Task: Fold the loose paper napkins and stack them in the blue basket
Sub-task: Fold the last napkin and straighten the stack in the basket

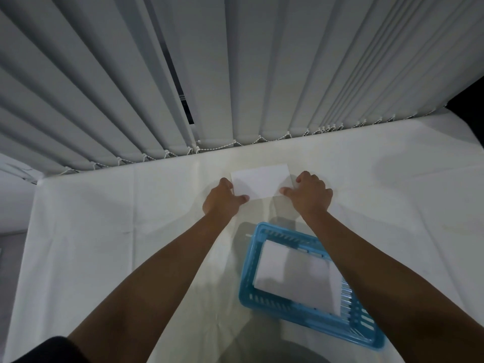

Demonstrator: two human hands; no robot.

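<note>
Up at the back, vertical blinds (235,61) hang behind the table (104,218). Closer to me the blue basket (248,271) has a folded napkin (296,279) inside. Beyond it lies the loose napkin (262,180), left hand (222,199) and right hand (310,193) pinching its side edges.

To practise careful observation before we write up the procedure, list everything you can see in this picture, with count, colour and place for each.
napkin on the table: one, white, far side of the table, between the hands
napkins in the basket: count unclear, white, lying flat inside
basket: one, blue, near side of the table, partly under the right forearm
tablecloth: one, white, covering the table
vertical blinds: many slats, pale grey, behind the table
bead chain: one, white, linking the slats' lower ends
sleeve: one, dark, lower left corner
left hand: one, gripping the table napkin's left edge
right hand: one, gripping its right edge
</note>
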